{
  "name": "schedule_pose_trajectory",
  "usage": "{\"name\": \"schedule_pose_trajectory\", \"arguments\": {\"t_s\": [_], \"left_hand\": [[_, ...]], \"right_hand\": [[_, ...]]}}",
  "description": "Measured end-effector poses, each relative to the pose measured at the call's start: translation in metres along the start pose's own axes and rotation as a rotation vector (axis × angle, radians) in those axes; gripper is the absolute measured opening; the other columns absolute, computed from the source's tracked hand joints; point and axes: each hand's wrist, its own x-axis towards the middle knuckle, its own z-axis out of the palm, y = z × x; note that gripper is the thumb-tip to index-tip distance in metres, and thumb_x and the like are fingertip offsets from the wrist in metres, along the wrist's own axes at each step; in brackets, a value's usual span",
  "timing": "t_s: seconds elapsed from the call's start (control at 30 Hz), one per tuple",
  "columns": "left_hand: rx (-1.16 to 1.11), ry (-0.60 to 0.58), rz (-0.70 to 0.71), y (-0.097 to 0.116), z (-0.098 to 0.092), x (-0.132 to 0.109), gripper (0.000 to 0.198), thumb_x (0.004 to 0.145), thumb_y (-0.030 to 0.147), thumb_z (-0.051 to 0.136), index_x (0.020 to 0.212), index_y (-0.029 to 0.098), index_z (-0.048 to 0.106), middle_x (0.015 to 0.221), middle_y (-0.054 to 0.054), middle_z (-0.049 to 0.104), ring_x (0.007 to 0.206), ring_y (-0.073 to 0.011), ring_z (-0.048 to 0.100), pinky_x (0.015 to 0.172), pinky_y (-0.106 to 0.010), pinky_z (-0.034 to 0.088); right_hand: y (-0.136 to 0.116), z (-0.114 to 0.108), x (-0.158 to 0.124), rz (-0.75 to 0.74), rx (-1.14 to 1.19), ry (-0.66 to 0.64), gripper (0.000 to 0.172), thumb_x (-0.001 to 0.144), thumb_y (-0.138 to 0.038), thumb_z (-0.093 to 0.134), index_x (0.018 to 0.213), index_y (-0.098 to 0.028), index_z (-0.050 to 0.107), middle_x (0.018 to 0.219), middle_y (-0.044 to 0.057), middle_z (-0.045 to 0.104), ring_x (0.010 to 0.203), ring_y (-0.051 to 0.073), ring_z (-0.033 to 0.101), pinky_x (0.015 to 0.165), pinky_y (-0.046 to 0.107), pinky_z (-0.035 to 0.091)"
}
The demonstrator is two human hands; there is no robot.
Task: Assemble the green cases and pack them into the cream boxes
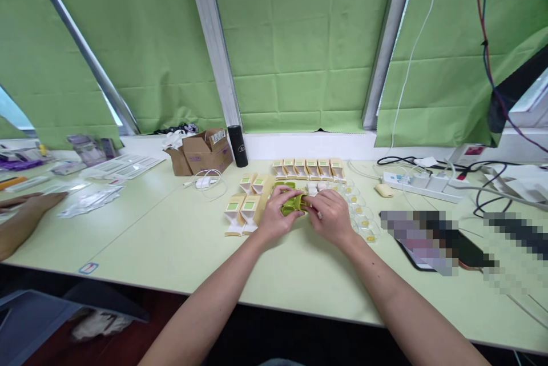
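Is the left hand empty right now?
No, the left hand grips a green plastic piece, its thumb and fingers around it.

1. Green curtains (299,40) are seen at the far side.
2. A brown carton (216,157), left, is printed in purple.
3. A yellow-green piece (292,205) is pictured against a pale-green tabletop (149,240).

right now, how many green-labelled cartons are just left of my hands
4 visible: the far-left carton, the far-right carton beside it, and nearer the table edge, the near-left carton and near-right carton. More may be hidden behind your left hand.
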Motion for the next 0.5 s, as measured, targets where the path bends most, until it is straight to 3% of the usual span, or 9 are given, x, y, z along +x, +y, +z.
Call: {"name": "schedule_pose_trajectory", "arguments": {"t_s": [0.13, 0.3, 0.5], "left_hand": [[0.045, 0.060, -0.012, -0.004, -0.002, 0.002, 0.050, 0.082, 0.013, 0.082, 0.129, 0.027, 0.075, 0.123, -0.009, 0.062, 0.124, -0.0274, 0.064, 0.112, -0.046, 0.054], [0.057, 0.081, 0.003, -0.006, -0.002, 0.002, 0.050, 0.079, 0.015, 0.086, 0.127, 0.026, 0.076, 0.122, -0.010, 0.063, 0.126, -0.0284, 0.060, 0.112, -0.047, 0.054], [-0.018, 0.068, -0.025, 0.002, -0.001, 0.002, 0.053, 0.079, 0.023, 0.088, 0.130, 0.026, 0.073, 0.121, -0.010, 0.064, 0.121, -0.0283, 0.063, 0.108, -0.045, 0.055]], "right_hand": [[-0.001, -0.004, 0.001, 0.026, 0.039, 0.029, 0.025, 0.098, -0.017, 0.059, 0.120, -0.020, 0.068, 0.090, 0.008, 0.075, 0.082, 0.026, 0.066, 0.073, 0.040, 0.049], [-0.003, 0.000, -0.002, 0.062, 0.133, -0.010, 0.051, 0.097, -0.017, 0.057, 0.147, -0.023, 0.054, 0.133, 0.015, 0.071, 0.121, 0.034, 0.068, 0.096, 0.051, 0.060], [-0.001, 0.011, -0.008, 0.136, 0.278, -0.022, 0.059, 0.094, -0.012, 0.056, 0.151, -0.027, 0.052, 0.132, 0.014, 0.071, 0.123, 0.033, 0.068, 0.100, 0.055, 0.062]]}}
